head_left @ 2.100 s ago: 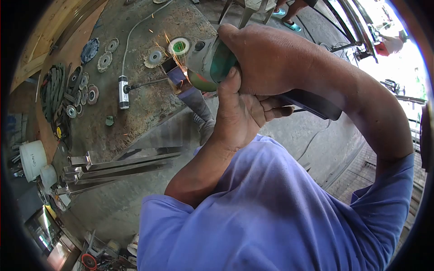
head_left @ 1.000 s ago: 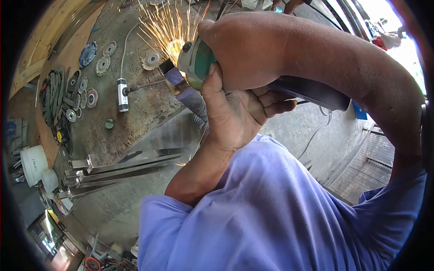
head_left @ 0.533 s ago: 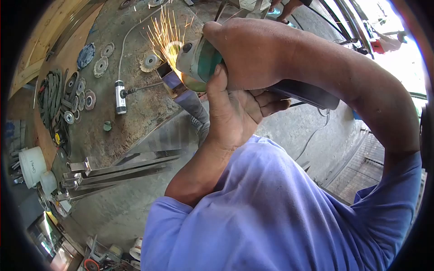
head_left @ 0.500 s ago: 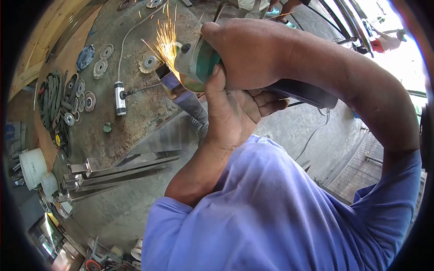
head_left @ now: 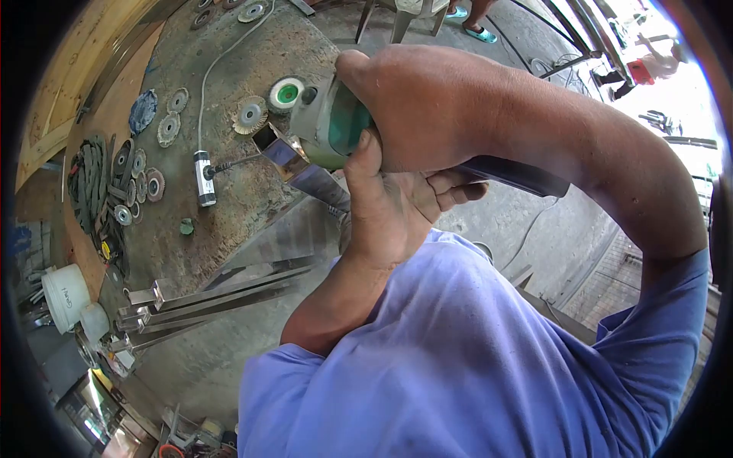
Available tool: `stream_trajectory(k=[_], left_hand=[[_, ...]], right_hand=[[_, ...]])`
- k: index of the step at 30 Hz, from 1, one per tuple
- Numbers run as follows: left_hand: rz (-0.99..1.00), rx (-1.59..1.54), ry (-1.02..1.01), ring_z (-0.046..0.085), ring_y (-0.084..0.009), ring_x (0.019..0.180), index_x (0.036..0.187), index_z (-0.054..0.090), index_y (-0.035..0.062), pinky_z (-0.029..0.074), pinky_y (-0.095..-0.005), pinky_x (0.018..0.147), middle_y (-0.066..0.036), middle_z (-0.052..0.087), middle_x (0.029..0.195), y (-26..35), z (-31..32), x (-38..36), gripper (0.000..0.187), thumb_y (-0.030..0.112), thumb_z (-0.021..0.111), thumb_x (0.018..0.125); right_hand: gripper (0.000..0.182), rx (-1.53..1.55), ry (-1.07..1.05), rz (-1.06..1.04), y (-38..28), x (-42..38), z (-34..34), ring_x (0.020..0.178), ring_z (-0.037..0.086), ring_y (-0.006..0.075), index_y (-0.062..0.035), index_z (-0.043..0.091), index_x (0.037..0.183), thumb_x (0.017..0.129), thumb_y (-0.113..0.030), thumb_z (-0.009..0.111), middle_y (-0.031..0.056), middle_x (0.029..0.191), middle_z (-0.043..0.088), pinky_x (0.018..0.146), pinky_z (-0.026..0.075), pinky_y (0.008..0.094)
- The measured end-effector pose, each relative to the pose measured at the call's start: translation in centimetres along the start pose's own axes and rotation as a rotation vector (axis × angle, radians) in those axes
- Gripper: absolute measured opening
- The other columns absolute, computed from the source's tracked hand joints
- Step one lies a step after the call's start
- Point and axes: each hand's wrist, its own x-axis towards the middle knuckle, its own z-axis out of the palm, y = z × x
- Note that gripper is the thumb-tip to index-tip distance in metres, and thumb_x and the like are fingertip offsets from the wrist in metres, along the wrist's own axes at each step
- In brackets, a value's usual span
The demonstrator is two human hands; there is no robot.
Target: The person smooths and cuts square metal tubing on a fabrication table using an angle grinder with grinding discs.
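An angle grinder, green at its head with a dark body, is held by both hands. My right hand is wrapped over it from above, hiding much of the tool. From below, my left hand supports the body, its thumb against the green part and its fingers curled around the far side. Just left of the grinder head is the open end of a shiny square metal tube, over the workbench edge. The disc is mostly hidden, so contact with the tube cannot be made out. No sparks show.
Abrasive discs and a white-and-black cylindrical connector with a cable lie on the workbench. Several metal tubes project below it. White buckets stand lower left. Another person's sandalled feet show at the top, near a chair.
The bright sparks at the grinder head have stopped. A green-centred disc behind it now shows clearly. The view has shifted slightly, while both hands keep their hold.
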Motion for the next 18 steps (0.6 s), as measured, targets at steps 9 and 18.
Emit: stream_trajectory(k=[9,18], left_hand=[[0.022,0.028,0.021,0.062,-0.0399,0.115,0.141,0.039,-0.0054,0.048,-0.0537,0.098,-0.028,0.057,0.128,-0.5,0.3,-0.1,0.112,0.088,0.026,0.08],[0.016,-0.057,-0.026,0.062,-0.0391,0.113,0.139,0.04,-0.0049,0.049,-0.0528,0.097,-0.027,0.06,0.125,-0.3,0.1,0.0,0.112,0.088,0.023,0.08]], right_hand=[[0.042,-0.051,-0.053,0.009,-1.0,0.0,-0.4,0.086,0.07,0.0405,0.0073,0.051,0.103,0.073,-0.012,0.072,0.0254,0.081,0.067,0.071,0.056,0.0462],[0.044,-0.072,-0.085,0.029,-1.2,0.5,-0.6,0.088,0.07,0.0402,0.0074,0.052,0.106,0.074,-0.014,0.073,0.0252,0.083,0.067,0.073,0.056,0.0455]])
